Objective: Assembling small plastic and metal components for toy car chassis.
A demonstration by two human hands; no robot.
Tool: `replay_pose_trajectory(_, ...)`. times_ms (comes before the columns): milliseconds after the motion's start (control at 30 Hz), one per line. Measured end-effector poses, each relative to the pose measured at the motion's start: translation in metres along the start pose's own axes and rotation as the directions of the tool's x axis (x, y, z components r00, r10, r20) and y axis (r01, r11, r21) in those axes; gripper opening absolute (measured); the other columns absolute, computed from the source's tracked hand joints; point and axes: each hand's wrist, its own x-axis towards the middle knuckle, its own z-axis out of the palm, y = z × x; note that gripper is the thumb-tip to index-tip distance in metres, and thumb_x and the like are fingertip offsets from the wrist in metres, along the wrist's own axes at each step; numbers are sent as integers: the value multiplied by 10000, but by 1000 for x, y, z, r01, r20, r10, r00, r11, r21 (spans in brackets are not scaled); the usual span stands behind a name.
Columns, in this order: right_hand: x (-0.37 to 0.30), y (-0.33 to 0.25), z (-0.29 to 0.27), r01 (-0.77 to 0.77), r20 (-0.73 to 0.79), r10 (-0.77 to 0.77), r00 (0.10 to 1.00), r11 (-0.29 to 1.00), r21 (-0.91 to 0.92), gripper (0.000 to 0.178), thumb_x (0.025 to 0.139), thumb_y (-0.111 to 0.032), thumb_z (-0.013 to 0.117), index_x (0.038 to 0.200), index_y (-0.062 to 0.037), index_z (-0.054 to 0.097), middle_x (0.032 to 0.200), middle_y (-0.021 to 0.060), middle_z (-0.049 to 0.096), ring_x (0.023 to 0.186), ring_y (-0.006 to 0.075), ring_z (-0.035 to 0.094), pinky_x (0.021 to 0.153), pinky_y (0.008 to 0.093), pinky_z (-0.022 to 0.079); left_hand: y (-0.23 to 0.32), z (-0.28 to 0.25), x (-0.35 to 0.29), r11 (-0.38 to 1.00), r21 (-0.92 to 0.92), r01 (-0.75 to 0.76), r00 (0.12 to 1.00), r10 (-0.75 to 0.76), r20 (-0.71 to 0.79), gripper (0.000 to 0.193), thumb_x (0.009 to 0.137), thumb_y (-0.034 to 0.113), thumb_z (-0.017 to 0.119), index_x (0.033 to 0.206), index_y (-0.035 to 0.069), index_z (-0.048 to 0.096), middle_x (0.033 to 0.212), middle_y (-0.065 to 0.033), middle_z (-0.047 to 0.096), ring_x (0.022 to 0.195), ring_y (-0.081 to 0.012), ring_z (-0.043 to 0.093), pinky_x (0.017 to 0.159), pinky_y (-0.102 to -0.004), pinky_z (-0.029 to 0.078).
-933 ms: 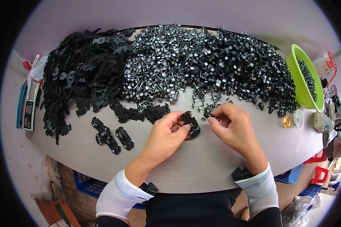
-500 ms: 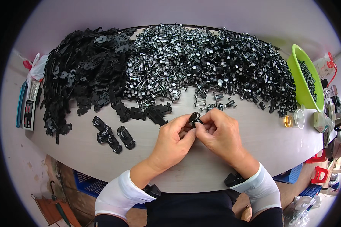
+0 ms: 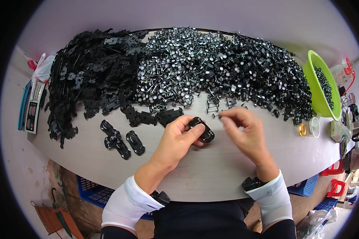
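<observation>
My left hand (image 3: 179, 137) grips a small black toy-car chassis (image 3: 203, 130) just above the pale table (image 3: 211, 175). My right hand (image 3: 243, 129) is a little to its right, its fingertips pinching a small wheel-and-axle piece (image 3: 216, 116) at the edge of the big heap of black wheels on metal axles (image 3: 227, 71). A heap of flat black plastic chassis parts (image 3: 91, 83) covers the far left of the table. Three put-together black chassis (image 3: 121, 140) lie to the left of my left hand.
A green bowl (image 3: 313, 99) with small dark parts stands at the far right, beside a roll of tape (image 3: 304, 129) and a clear cup (image 3: 315, 127). A calculator-like device (image 3: 32, 107) and a plastic bag (image 3: 42, 67) lie at the left edge. Blue crates (image 3: 95, 191) sit below the table.
My hands were together on the chassis half a second ago. Now my right hand has drawn away to the right, toward the wheel heap, while my left keeps the chassis.
</observation>
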Motion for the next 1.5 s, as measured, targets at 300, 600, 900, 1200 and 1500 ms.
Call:
replay_pose_trajectory(300,2,6,-9,59,78,-26,997,886,-460,149,865,-103,725,1002,-57,689,886,95,661,704,255,662,644,372,519,0,2,-1,992,123,-8,1000,10,-22,233,987,174,687,1148,13,637,970,-21,678,822,-60,624,698,-231,523)
replay_pose_trajectory(600,3,8,-14,89,116,-34,993,854,-512,128,835,-76,726,947,-45,673,876,96,646,717,258,645,649,374,503,14,1,-11,967,254,-26,998,38,-43,264,981,158,696,1169,-3,605,938,8,631,799,-37,591,656,-221,524)
replay_pose_trajectory(900,0,-11,-13,14,112,48,993,870,-493,214,821,-134,753,981,-38,649,916,106,661,770,288,666,679,402,515,11,-9,-24,931,363,-37,999,44,-11,272,981,144,688,1211,18,616,965,14,642,797,-32,602,678,-210,534)
replay_pose_trajectory(1200,-5,2,-7,92,126,-20,992,793,-602,157,823,-158,770,902,-68,669,870,84,627,761,302,655,652,411,507,21,-15,-45,781,618,-87,984,165,-70,265,956,131,710,1185,21,635,909,-4,637,713,-48,561,622,-230,462)
replay_pose_trajectory(1500,-5,-6,3,250,237,-144,961,821,-513,79,835,-80,743,818,-45,674,784,79,589,675,276,627,607,393,483,23,-61,-91,47,991,-127,736,674,62,315,839,82,767,1142,42,691,1002,-100,664,884,-248,613,747,-354,499)
